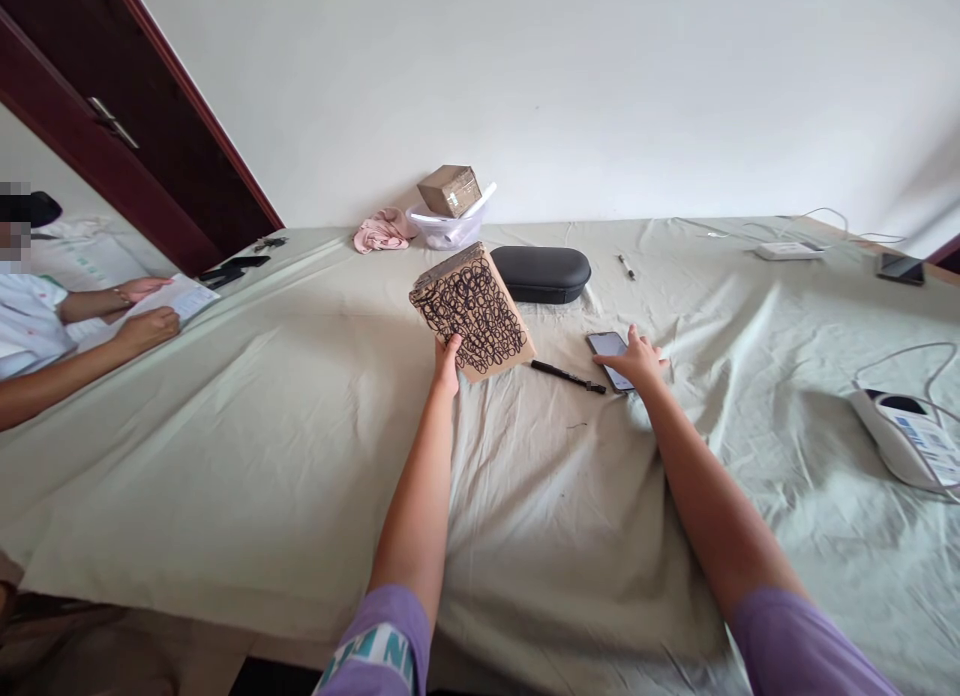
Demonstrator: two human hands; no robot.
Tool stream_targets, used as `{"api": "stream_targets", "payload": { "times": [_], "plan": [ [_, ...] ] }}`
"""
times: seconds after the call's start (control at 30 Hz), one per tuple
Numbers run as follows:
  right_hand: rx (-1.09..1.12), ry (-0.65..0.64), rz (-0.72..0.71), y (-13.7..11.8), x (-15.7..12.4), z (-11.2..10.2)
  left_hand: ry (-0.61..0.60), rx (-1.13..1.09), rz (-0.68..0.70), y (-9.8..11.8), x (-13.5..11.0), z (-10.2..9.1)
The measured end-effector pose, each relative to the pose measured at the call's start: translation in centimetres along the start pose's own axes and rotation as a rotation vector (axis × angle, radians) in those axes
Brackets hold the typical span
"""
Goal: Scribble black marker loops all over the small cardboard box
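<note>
My left hand (pixel 448 364) grips the near corner of a brown cardboard box (pixel 472 311) covered in black scribbles, tilting it up off the pale green cloth (pixel 300 446). My right hand (pixel 636 361) lies spread with its fingers flat on a smartphone (pixel 609 354) that rests on the cloth. A black pen (pixel 568 377) lies between the box and the phone, touched by neither hand.
A black oval case (pixel 541 273) sits behind the box. Farther back are a pink cloth (pixel 384 230), a clear tub (pixel 448 229) holding a small box, a second pen (pixel 627 267). Right: a white device (pixel 907 438), another phone (pixel 900 268). Another person's hands (pixel 142 316) hold paper at left.
</note>
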State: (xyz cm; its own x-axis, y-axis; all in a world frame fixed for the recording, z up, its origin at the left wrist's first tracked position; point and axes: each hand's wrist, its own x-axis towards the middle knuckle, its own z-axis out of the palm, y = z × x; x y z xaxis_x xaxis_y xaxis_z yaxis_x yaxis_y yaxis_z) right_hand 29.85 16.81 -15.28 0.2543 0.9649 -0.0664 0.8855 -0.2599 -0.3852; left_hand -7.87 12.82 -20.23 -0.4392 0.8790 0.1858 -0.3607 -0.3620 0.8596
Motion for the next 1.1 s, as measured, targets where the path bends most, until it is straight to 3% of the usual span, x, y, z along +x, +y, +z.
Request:
{"api": "stream_targets", "payload": {
  "times": [0.57,0.8,0.93,1.1],
  "plan": [
    [0.036,0.007,-0.017,0.3,-0.3,-0.2,0.047,-0.006,-0.026,0.5,-0.4,0.7],
    [0.697,-0.061,0.066,3.4,1.4,-3.3,0.041,-0.009,-0.032,0.3,-0.3,0.5],
    [0.742,-0.030,0.068,4.7,1.6,-4.7,0.035,-0.008,-0.022,0.3,-0.2,0.3],
    [0.740,-0.059,-0.037,3.8,1.0,-2.6,0.033,0.000,-0.019,0.4,-0.2,0.3]
  ]
}}
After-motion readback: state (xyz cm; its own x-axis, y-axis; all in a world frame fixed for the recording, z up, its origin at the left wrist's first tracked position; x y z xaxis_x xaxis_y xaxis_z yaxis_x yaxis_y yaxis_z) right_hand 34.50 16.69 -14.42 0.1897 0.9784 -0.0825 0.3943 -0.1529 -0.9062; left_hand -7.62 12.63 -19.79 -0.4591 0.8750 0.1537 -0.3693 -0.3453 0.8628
